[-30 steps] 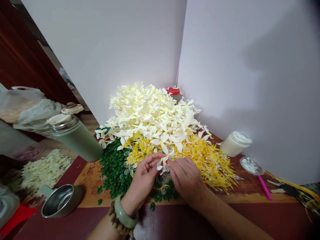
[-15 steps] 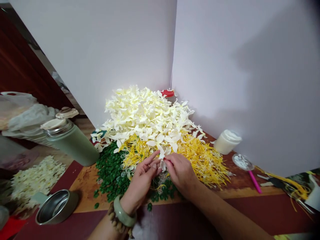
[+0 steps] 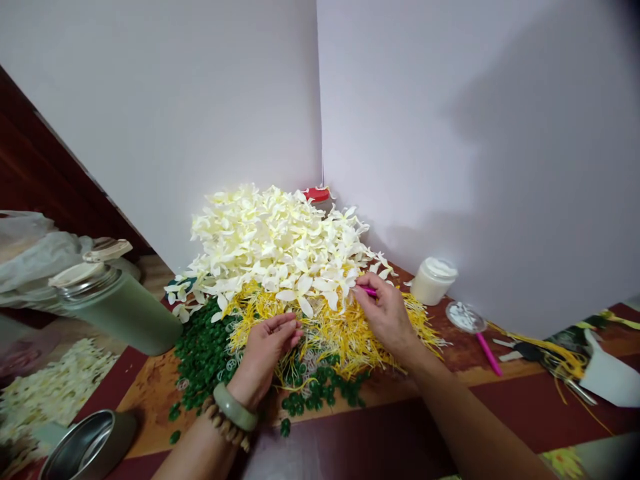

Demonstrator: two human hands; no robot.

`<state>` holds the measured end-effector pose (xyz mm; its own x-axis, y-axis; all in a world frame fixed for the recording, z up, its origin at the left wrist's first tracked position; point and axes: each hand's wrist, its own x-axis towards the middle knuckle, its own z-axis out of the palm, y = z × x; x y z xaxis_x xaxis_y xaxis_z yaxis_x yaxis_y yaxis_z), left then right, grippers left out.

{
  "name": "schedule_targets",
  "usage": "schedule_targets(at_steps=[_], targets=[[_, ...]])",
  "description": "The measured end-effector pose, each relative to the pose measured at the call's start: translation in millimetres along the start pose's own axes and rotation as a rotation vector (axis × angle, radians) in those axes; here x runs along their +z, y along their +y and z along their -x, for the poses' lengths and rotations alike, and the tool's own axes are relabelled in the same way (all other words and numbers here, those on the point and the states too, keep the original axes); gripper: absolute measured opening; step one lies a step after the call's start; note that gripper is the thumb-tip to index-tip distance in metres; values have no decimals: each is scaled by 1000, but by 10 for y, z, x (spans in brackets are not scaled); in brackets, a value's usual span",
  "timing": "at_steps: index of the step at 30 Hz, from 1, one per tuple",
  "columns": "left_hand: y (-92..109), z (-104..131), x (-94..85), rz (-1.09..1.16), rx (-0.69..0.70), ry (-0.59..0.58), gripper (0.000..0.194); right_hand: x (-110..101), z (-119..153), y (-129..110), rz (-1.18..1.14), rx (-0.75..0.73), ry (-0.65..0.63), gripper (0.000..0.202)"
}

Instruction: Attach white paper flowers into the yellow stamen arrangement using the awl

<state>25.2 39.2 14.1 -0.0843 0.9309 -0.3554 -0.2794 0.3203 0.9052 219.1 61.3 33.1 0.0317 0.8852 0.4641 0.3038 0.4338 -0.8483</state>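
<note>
My right hand (image 3: pixel 387 313) is closed on a small magenta stick (image 3: pixel 369 291), at the right front of the heap of white petals (image 3: pixel 270 233) and over the yellow stamens (image 3: pixel 345 337). My left hand (image 3: pixel 270 343), with a jade bangle (image 3: pixel 235 407) and a beaded bracelet at the wrist, is above the near edge of the stamens. Its fingers are curled together, and whatever they may pinch is too small to make out. Green plastic pieces (image 3: pixel 210 357) lie left of and below the stamens.
A green thermos (image 3: pixel 125 307) and a metal cup (image 3: pixel 93 447) are at left. On the right are a white jar (image 3: pixel 434 280), a small dish of white bits (image 3: pixel 465 317), a magenta pen (image 3: pixel 489 353) and scissors (image 3: pixel 565 380). White panels rise behind.
My hands have moved apart, the right one going right and up, with the magenta stick now showing in it. The white flower between them is no longer there. The view has turned slightly right.
</note>
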Motion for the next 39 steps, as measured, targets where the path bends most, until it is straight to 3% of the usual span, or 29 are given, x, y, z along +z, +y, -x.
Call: schedule_targets(at_steps=[8, 14, 17, 21, 26, 29, 34, 39], targets=[[41, -234, 174, -109, 34, 37, 22, 68, 129, -41, 88, -85, -104, 9], [-3, -175, 187, -109, 91, 75, 27, 42, 90, -98, -160, 32, -124, 10], [33, -30, 99, -134, 130, 55, 35, 34, 68, -95, -276, 151, -177, 15], [28, 240, -158, -296, 151, 32, 28, 58, 64, -66, -421, 269, -229, 15], [-210, 522, -499, -547, 84, -226, 22, 97, 89, -75, -458, 356, -226, 20], [-385, 591, -589, -716, 175, -210, 22, 112, 140, -124, -278, 247, -160, 21], [-526, 589, -584, -852, 274, -147, 17, 154, 259, -174, 190, -149, -4, 13], [-498, 570, -528, -731, 238, -117, 17, 165, 296, -171, 485, -442, 74, 15]])
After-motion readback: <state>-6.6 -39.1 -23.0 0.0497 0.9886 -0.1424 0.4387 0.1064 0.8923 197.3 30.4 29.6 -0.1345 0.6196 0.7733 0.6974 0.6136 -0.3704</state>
